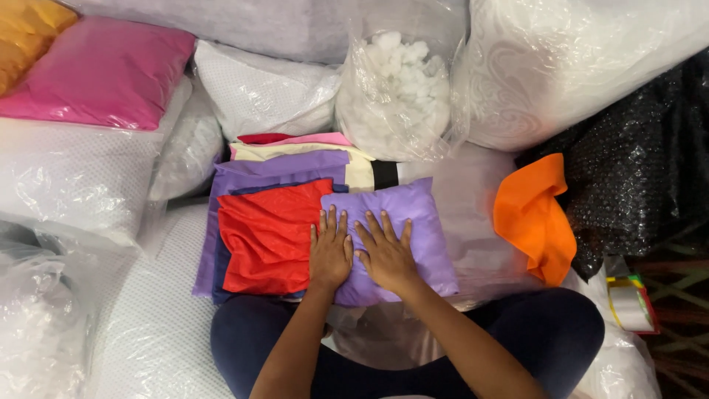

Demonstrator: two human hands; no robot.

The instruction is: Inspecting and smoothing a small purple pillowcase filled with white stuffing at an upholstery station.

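Head view: left hand [329,251] and right hand [385,253] flat, fingers spread, pressing side by side on purple pillow [395,236], gripping nothing. Pillow looks already stuffed and plump, lying under both palms. Left of hands, unfilled covers [266,233] stacked, red on top. Stuffing bag [395,85] beyond hands, still full. Orange cloth [535,218] right, untouched.

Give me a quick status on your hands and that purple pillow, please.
Left hand and right hand open, flat on purple pillow. Pillow beside red cloth on stacked fabrics. Nothing blocking.
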